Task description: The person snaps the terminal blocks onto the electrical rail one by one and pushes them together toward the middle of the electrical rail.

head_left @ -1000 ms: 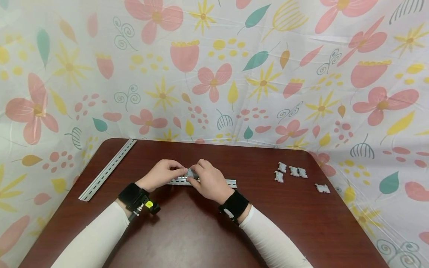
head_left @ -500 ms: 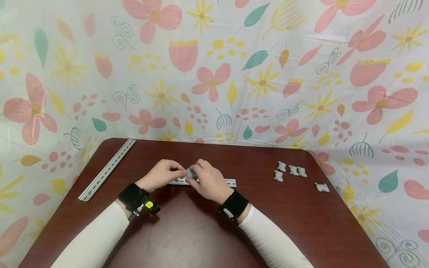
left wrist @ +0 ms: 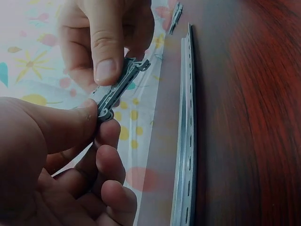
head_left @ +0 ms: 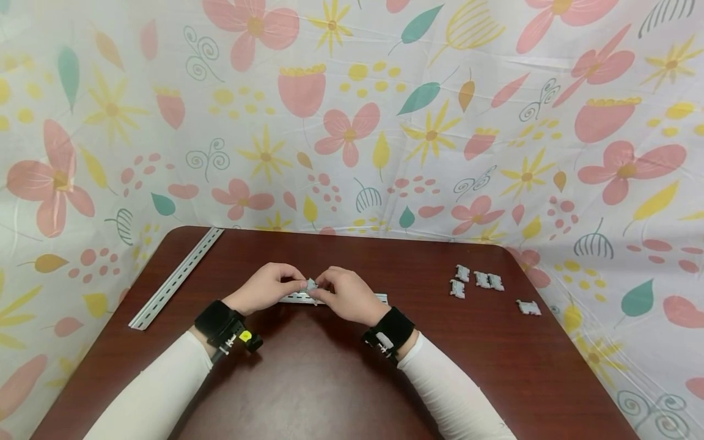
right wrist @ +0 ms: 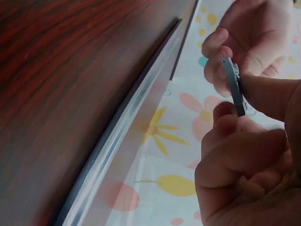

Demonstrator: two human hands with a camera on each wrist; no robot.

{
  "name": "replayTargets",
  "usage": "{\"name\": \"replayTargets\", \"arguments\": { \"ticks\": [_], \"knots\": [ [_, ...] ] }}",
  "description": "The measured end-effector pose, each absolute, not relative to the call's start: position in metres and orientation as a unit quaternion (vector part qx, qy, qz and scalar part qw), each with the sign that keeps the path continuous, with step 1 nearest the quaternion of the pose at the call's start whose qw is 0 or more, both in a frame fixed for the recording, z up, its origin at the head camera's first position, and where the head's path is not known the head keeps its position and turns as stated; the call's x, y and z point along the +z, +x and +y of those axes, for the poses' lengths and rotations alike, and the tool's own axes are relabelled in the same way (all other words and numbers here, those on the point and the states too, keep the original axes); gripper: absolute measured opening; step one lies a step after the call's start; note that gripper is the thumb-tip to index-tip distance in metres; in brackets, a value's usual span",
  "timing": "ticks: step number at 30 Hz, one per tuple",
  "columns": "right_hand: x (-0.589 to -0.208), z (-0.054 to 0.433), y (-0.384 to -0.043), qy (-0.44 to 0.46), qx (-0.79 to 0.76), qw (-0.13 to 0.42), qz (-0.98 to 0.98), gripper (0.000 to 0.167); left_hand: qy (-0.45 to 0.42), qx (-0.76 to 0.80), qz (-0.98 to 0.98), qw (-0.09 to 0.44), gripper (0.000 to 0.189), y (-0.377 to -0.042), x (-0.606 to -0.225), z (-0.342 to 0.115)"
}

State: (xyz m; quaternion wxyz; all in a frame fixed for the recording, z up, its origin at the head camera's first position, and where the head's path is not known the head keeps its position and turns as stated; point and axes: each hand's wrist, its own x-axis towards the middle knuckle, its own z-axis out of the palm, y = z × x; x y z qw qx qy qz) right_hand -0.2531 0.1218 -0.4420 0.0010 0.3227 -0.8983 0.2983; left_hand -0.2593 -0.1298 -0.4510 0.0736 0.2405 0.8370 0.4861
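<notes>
A small grey terminal block (head_left: 311, 285), slim and edge-on in the left wrist view, is held between both hands above the table. My left hand (head_left: 266, 288) pinches one end of it between thumb and fingertips. At the other end, my right hand (head_left: 353, 297) pinches it, thumb on the near side. Below and behind the hands lies a short slotted metal DIN rail (head_left: 381, 297), partly covered by them in the head view. The right wrist view shows the block's (right wrist: 234, 87) narrow, smooth edge, apart from the rail (right wrist: 117, 134).
A longer slotted rail (head_left: 176, 278) lies slanted along the table's left side. Several more grey terminal blocks (head_left: 458, 289) are scattered at the right, one (head_left: 529, 308) near the right edge. A patterned cloth (head_left: 352, 183) hangs behind the dark red-brown table (head_left: 440, 366).
My right hand has shifted slightly right and its wrist has turned, leaving more of the terminal block showing. The left hand stays almost in place.
</notes>
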Motion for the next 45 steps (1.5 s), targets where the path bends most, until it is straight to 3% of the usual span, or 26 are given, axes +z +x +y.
{"name": "replayTargets", "arguments": {
  "ticks": [8, 20, 28, 36, 45],
  "knots": [
    [-0.44, 0.126, -0.255, 0.32, 0.339, -0.056, -0.883, 0.018, 0.262, 0.468, 0.841, 0.07, 0.014, -0.259, -0.453, -0.129],
    [-0.441, 0.128, -0.257, 0.344, 0.334, -0.092, -0.873, 0.027, 0.281, 0.462, 0.837, 0.082, 0.012, -0.26, -0.456, -0.129],
    [-0.446, 0.129, -0.258, 0.36, 0.317, -0.117, -0.87, 0.043, 0.291, 0.451, 0.839, 0.086, 0.011, -0.259, -0.455, -0.127],
    [-0.447, 0.129, -0.258, 0.365, 0.324, -0.122, -0.864, 0.045, 0.29, 0.456, 0.837, 0.09, 0.011, -0.26, -0.457, -0.128],
    [-0.449, 0.13, -0.261, 0.352, 0.336, -0.109, -0.867, 0.044, 0.252, 0.41, 0.876, 0.032, 0.017, -0.264, -0.462, -0.132]
  ]
}}
